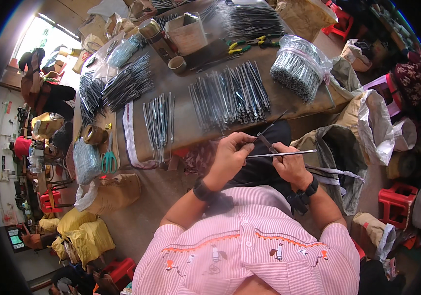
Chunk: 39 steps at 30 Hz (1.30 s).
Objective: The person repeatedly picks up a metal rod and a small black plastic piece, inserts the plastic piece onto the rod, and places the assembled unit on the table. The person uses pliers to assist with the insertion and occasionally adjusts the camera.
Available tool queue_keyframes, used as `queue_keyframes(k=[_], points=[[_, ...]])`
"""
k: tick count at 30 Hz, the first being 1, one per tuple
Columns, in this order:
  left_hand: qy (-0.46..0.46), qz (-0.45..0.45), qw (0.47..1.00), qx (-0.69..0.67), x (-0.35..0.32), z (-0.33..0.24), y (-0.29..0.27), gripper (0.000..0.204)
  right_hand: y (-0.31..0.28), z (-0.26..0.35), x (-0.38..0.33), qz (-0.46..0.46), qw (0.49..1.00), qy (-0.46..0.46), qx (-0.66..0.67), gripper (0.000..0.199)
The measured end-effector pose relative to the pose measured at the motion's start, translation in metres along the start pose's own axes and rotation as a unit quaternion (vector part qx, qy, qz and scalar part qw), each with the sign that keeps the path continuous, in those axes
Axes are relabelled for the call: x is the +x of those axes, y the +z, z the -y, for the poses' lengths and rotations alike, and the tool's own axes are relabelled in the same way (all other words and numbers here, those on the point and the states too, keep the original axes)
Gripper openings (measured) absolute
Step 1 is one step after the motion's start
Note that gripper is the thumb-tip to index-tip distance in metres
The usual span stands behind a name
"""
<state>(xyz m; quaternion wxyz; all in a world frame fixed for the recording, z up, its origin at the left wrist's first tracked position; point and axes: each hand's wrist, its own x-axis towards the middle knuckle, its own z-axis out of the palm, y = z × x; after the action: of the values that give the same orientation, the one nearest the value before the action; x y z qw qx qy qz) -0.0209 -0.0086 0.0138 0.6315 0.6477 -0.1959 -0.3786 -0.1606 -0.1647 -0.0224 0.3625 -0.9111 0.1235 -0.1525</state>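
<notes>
My left hand (231,152) and my right hand (289,164) meet just below the table's front edge, over my lap. Between them they grip a thin silver metal rod (294,153) that lies nearly level and sticks out to the right. A dark, thinner strip (272,125) rises diagonally from my fingers toward the table; which hand pinches it I cannot tell. Both wrists carry black bands. Right in front of my hands, a broad row of dark metal rods (230,96) lies on the brown table (181,128).
A smaller rod batch (159,125) lies left of the row, more piles (122,86) farther left. A bagged rod bundle (296,69), pliers (242,48), a cup (177,64), a box (187,33), green scissors (109,158). An open sack (340,162) at my right, red stools (397,204).
</notes>
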Motion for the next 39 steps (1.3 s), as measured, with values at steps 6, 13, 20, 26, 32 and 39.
queue_keyframes(k=[6, 13, 20, 26, 32, 39], points=[[0.071, -0.002, 0.994, 0.080, 0.001, -0.005, -0.003, 0.020, 0.002, 0.000, 0.001, 0.004, 0.999, 0.036, 0.013, 0.018], [0.202, -0.089, 0.923, 0.314, -0.017, -0.015, -0.015, 0.028, 0.007, 0.005, 0.010, 0.029, 0.996, 0.074, 0.033, 0.019], [0.177, -0.187, 0.911, 0.323, -0.018, -0.007, -0.047, 0.018, 0.020, 0.014, 0.022, 0.087, 0.991, 0.053, 0.084, 0.031], [0.159, -0.394, 0.820, 0.383, 0.000, 0.025, -0.152, 0.020, 0.024, 0.003, 0.018, 0.078, 0.983, 0.093, 0.134, 0.028], [0.006, -0.444, 0.793, 0.417, 0.014, 0.063, -0.234, 0.023, 0.028, -0.007, 0.012, 0.051, 0.966, 0.116, 0.225, 0.032], [0.220, -0.450, 0.789, 0.357, -0.018, -0.054, -0.194, 0.017, 0.033, -0.013, 0.008, 0.040, 0.938, 0.165, 0.301, 0.032]])
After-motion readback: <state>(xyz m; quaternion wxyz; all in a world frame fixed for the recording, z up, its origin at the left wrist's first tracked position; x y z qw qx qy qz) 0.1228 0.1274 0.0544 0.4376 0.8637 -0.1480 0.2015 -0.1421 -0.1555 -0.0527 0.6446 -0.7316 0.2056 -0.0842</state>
